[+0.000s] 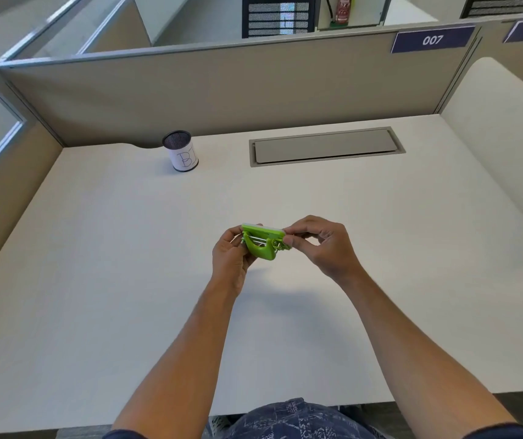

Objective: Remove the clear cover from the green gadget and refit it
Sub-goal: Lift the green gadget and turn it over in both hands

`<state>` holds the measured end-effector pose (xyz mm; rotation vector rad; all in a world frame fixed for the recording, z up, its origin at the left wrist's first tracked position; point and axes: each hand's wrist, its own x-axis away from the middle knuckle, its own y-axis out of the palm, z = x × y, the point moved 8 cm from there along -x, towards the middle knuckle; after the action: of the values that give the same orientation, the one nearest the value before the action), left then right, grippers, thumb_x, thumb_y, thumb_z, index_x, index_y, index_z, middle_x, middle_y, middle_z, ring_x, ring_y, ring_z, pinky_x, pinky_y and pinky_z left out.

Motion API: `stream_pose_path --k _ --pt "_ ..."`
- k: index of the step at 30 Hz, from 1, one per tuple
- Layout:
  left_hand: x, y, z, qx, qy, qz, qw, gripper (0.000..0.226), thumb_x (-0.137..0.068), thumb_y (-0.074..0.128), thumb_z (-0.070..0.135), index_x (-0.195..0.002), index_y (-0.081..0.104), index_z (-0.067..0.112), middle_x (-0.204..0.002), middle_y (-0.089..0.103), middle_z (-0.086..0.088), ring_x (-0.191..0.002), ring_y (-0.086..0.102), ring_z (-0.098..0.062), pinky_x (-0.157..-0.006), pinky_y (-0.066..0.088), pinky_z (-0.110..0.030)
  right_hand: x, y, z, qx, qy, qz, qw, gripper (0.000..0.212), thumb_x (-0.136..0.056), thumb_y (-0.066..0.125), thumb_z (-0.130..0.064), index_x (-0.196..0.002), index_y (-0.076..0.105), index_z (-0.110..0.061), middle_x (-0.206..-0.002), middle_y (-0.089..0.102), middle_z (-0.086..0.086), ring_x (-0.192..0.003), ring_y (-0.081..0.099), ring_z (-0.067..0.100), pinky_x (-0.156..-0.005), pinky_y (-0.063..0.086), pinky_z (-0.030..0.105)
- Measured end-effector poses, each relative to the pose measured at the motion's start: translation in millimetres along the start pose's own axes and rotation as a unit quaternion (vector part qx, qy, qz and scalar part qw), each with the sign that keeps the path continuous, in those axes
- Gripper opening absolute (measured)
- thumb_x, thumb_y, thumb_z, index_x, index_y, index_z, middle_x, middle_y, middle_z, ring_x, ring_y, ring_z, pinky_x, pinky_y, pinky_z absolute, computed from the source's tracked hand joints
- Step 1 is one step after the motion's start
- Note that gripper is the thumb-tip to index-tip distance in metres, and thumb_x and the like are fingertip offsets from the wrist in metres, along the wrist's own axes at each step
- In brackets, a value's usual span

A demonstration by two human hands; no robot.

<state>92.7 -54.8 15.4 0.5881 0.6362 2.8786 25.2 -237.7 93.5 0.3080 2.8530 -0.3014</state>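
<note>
Head view: both hands grip green gadget [261,243].

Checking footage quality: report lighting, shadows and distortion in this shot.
Head view: even, soft light; faint hand shadows on the desk below the green gadget; wide-angle bending of the partition; the clear cover is too pale to make out, left hand and right hand sharp.

You are seated at a pale, wood-grain bench [95,248] boxed in by beige partition walls [190,90] with grey metal trim. A grey cable hatch [325,146] sits flush in the bench near the back wall, and a mesh pen cup [181,151] stands to its left. A blue sign reading 007 [432,39] is fixed on the partition's top right. Beyond it you see a mesh-backed chair [277,17]. Light is even and soft.
</note>
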Motion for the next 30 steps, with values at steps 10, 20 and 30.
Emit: stream_pose_path --k 10,20,30 --pt "-2 -13 -6 -0.056 0.020 0.047 0.997 0.044 -0.085 0.043 -0.027 -0.099 0.066 0.007 -0.078 0.076 -0.004 -0.075 0.072 -0.018 -0.076 0.064 -0.032 6 4 -8 0.139 -0.080 -0.009 0.987 0.024 -0.078 0.083 -0.003 -0.100 0.078 -0.013 -0.088 0.075 -0.001 -0.078 0.068 0.013 -0.072 0.056 0.036" --pt "0 -19 2 -0.184 0.088 0.064 0.977 0.039 -0.088 0.054 -0.017 -0.091 0.071 0.018 -0.077 0.079 0.010 -0.069 0.072 -0.004 -0.061 0.058 -0.020 8 2 -9 0.241 -0.129 0.032 0.962 0.023 -0.076 0.076 0.006 -0.095 0.077 -0.007 -0.081 0.072 0.003 -0.069 0.068 0.017 -0.066 0.060 0.030" --pt "2 -19 2 -0.237 0.089 0.057 0.966 0.040 -0.087 0.057 -0.014 -0.091 0.072 0.023 -0.076 0.078 0.012 -0.060 0.065 0.000 -0.051 0.047 -0.015 2 1 19 0.149 0.007 -0.080 0.986 0.026 -0.078 0.077 0.002 -0.097 0.079 -0.016 -0.087 0.079 -0.004 -0.078 0.073 0.011 -0.072 0.057 0.017"
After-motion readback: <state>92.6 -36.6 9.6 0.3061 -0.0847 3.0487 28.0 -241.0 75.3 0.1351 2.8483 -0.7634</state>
